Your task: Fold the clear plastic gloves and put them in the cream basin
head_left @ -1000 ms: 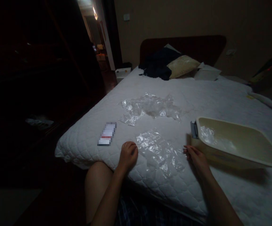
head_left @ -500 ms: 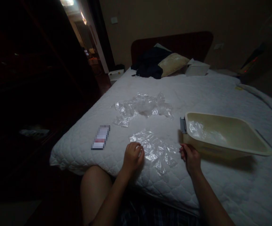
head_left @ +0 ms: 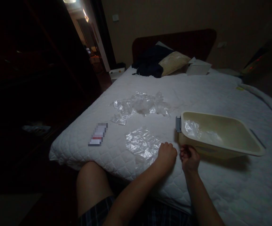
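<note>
A flat clear plastic bag [head_left: 141, 143] lies on the white quilted bed [head_left: 197, 94] in front of me. My left hand [head_left: 167, 155] rests curled on the bag's right edge, fingers closed. My right hand [head_left: 189, 157] sits curled just beside it, close to the near corner of a cream plastic tub [head_left: 220, 135]. The two hands almost touch. What the fingers pinch is too dark to tell. A crumpled clear bag [head_left: 193, 128] lies inside the tub.
A pile of several clear plastic bags [head_left: 139, 106] lies farther up the bed. A small card-like item [head_left: 98, 134] sits to the left. Dark clothing [head_left: 150, 64], a pillow [head_left: 174, 62] and a white box [head_left: 198, 67] are at the headboard. My bare knee [head_left: 91, 185] is below the bed edge.
My left hand slid right across the near bag, from its left edge to its right edge, ending next to my right hand. The bag looks more gathered. The view shifted slightly.
</note>
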`<act>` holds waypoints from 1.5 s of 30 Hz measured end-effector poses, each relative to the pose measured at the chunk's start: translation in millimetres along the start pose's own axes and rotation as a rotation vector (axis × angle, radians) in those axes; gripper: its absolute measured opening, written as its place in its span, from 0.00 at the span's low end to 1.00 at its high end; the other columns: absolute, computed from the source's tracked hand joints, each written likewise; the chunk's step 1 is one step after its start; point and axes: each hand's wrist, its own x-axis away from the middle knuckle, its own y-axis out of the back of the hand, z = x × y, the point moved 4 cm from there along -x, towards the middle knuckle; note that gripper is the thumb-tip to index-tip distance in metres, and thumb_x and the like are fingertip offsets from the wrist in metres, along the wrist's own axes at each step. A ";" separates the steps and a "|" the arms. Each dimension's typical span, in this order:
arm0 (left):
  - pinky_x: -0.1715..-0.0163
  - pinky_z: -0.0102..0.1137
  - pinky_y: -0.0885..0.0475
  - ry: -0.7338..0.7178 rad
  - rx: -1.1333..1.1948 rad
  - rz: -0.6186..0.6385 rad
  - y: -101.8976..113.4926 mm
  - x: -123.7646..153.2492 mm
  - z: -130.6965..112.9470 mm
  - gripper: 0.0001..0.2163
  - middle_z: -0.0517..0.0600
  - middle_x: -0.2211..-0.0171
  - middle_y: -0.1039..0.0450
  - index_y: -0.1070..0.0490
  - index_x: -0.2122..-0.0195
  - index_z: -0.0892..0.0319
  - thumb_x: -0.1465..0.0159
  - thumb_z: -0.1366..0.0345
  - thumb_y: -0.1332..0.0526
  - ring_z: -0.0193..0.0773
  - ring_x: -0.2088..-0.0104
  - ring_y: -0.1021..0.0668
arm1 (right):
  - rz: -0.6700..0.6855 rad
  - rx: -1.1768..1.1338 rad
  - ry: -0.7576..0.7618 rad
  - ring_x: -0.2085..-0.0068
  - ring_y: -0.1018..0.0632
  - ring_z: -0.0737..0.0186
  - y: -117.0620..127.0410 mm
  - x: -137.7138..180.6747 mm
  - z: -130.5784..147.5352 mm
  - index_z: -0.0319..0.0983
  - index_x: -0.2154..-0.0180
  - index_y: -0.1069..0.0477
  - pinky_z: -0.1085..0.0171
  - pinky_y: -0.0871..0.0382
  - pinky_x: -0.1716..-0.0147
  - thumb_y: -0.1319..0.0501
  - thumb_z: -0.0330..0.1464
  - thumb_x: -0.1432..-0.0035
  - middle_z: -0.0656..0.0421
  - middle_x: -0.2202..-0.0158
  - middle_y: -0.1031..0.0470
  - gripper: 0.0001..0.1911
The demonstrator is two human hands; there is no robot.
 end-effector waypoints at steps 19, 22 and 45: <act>0.68 0.31 0.37 0.549 0.381 -0.495 40.5 41.3 72.2 0.06 0.49 0.74 0.30 0.32 0.74 0.59 0.43 0.68 0.46 0.36 0.70 0.29 | 0.114 0.066 0.085 0.84 0.35 0.72 -3.7 1.5 -4.5 0.36 0.72 0.32 0.72 0.46 0.88 0.42 0.39 0.53 0.62 0.81 0.33 0.12; 0.71 0.29 0.37 0.611 0.474 -0.511 34.3 49.5 81.9 0.07 0.48 0.75 0.30 0.31 0.74 0.59 0.43 0.68 0.47 0.35 0.72 0.29 | 0.196 0.109 0.117 0.82 0.33 0.72 -11.0 5.3 -2.9 0.35 0.71 0.31 0.71 0.42 0.85 0.41 0.39 0.52 0.61 0.80 0.32 0.12; 0.76 0.27 0.45 0.857 0.411 -0.427 17.9 66.8 89.9 0.12 0.48 0.76 0.29 0.32 0.74 0.58 0.40 0.62 0.51 0.33 0.76 0.30 | 0.549 0.715 0.094 0.74 0.27 0.63 -78.0 14.3 2.6 0.37 0.65 0.30 0.66 0.34 0.76 0.41 0.41 0.52 0.55 0.72 0.26 0.16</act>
